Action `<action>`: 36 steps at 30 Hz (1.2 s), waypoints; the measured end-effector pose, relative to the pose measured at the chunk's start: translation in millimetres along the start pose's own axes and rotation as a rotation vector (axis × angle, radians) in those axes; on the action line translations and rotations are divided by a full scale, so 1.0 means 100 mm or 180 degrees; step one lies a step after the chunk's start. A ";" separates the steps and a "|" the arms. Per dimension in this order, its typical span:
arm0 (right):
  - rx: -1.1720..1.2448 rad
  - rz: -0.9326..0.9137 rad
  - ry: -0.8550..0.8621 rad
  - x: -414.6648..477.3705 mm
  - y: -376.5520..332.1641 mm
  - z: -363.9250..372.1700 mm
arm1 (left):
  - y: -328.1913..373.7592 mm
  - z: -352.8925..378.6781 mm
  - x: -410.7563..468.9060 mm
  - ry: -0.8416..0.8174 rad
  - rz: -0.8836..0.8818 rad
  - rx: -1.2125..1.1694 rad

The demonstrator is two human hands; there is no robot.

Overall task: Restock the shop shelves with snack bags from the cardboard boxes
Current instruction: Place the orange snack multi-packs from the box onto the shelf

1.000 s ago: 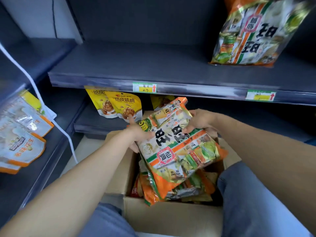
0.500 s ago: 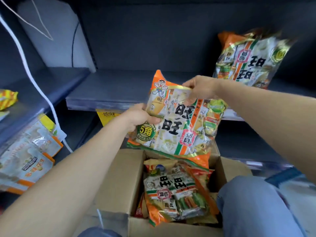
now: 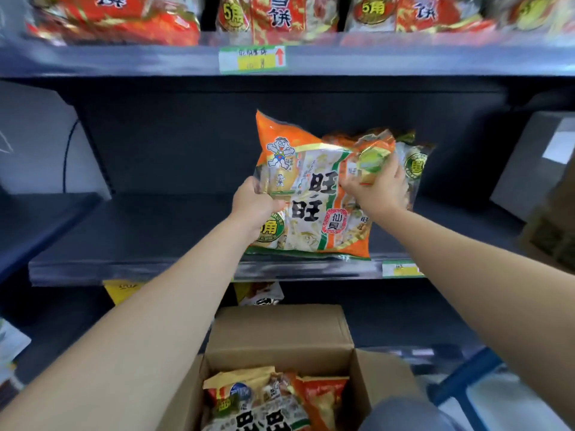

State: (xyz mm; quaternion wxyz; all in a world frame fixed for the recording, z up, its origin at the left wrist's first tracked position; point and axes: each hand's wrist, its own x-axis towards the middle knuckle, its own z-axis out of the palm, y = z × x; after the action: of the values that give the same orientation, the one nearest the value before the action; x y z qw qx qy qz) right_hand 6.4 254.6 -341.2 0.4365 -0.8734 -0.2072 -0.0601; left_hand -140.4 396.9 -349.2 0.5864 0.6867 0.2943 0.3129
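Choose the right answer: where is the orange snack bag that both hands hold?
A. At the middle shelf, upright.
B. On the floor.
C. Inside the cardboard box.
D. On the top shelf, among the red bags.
A: the left hand and the right hand grip the orange snack bag upright over the middle shelf, well above the cardboard box.

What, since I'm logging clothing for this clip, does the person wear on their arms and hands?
Nothing shows: the left hand and right hand are ungloved, with no ring, watch or bracelet visible. The left forearm and right forearm are bare, no sleeve in view. The only clothing seen is a blue-grey trouser leg at the lower edge.
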 end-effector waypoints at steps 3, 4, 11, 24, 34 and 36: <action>0.0294 0.0524 -0.0237 0.22 0.34 -0.01 | -0.06 0.37 0.15 0.0063 0.0152 -0.0043; 0.0414 0.0604 -0.0370 0.30 0.44 0.00 | -0.08 0.49 0.21 0.0093 0.0213 -0.0035; 0.1096 0.0841 -0.0689 0.76 0.99 0.00 | -0.43 1.11 0.73 -0.0179 -0.0126 0.0713; 0.1532 0.0692 -0.0615 1.06 1.30 0.40 | -0.62 1.41 1.19 0.0073 -0.0046 0.1000; 0.0890 0.0625 -0.0339 0.59 1.17 0.48 | -0.62 1.18 0.96 0.0153 -0.0234 0.1170; 0.0859 0.0429 -0.0412 0.40 1.03 0.47 | -0.58 1.06 0.79 0.0138 -0.0192 0.1139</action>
State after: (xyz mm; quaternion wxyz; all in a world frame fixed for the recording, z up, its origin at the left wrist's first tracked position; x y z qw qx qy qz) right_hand 81.5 248.8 -434.2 0.5387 -0.8208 -0.1820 0.0540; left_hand -10.6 399.8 -412.3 0.4575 0.7640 0.3783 0.2526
